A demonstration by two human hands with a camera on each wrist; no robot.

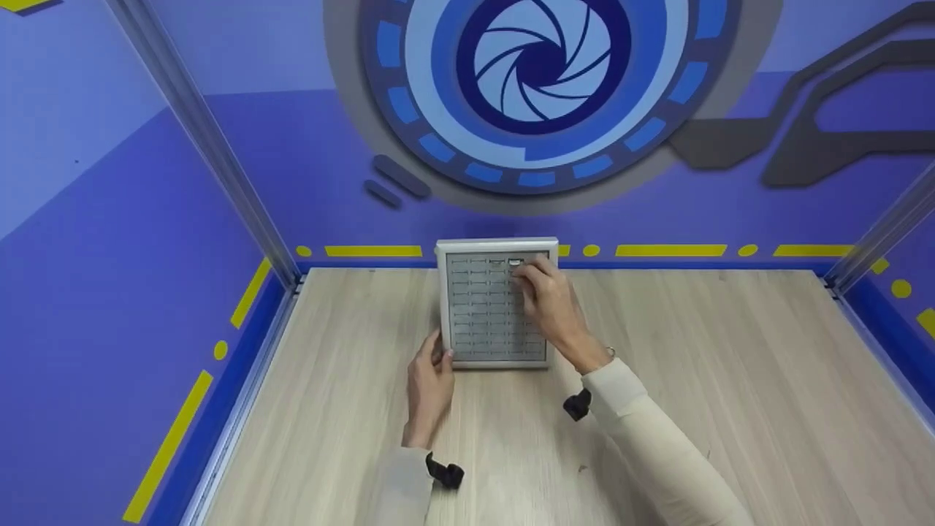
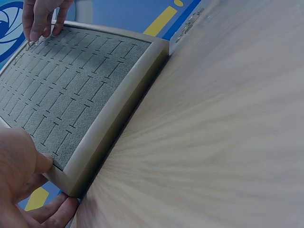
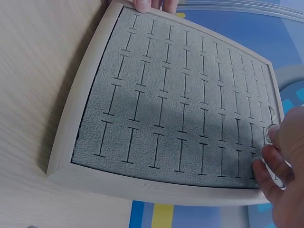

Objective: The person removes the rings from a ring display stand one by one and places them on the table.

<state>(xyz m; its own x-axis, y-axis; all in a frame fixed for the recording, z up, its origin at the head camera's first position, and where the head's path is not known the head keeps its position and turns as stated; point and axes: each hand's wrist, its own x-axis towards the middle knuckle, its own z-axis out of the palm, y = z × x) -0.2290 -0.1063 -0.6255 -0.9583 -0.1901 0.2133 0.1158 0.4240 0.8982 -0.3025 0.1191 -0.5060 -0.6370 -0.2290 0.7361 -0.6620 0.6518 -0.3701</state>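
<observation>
A ring display tray with a pale frame stands propped near the back wall. Rows of I-shaped slits cross its grey textured pad. My left hand grips the tray's lower left corner, thumb on the front edge and fingers round behind it. At the top row, my right hand pinches a small silvery ring with thumb and fingertips, right at the pad. Beside it in the same row sits another ring. My right fingers hide the tray's upper right slots in the head view.
A light wood-grain table lies under the tray. Behind rises a blue and purple printed wall, with metal posts at the corners. A small dark speck lies on the table near my right forearm.
</observation>
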